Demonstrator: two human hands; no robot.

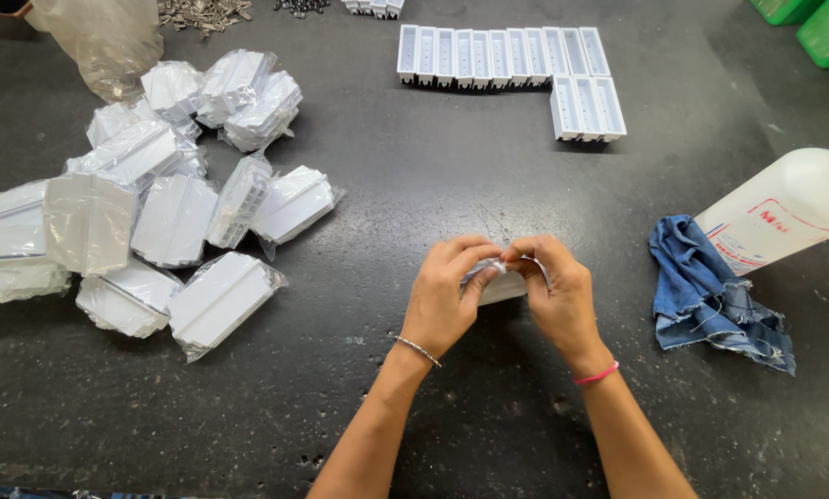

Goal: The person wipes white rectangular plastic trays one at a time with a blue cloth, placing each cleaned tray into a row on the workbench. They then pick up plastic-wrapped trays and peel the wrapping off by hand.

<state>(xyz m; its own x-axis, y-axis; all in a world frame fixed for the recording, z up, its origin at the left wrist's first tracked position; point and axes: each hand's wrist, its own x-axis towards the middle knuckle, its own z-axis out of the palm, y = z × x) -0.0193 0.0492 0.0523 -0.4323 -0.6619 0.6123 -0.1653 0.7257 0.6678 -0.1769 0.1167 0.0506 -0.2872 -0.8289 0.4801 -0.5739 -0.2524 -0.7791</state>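
Note:
Both my hands meet over the middle of the dark table. My left hand (447,291) and my right hand (553,286) pinch a small white plastic part in clear wrapping (504,285) between their fingertips, held just above the tabletop. Most of the part is hidden behind my fingers. A thin bracelet circles my left wrist and a pink band my right wrist.
A heap of plastic-wrapped white parts (156,203) lies at the left. Unwrapped white trough-shaped parts (516,65) stand in rows at the back. A blue denim rag (705,286) and a white bottle (784,212) lie at the right. Green bins (816,23) sit far right, small metal pieces (202,11) top left.

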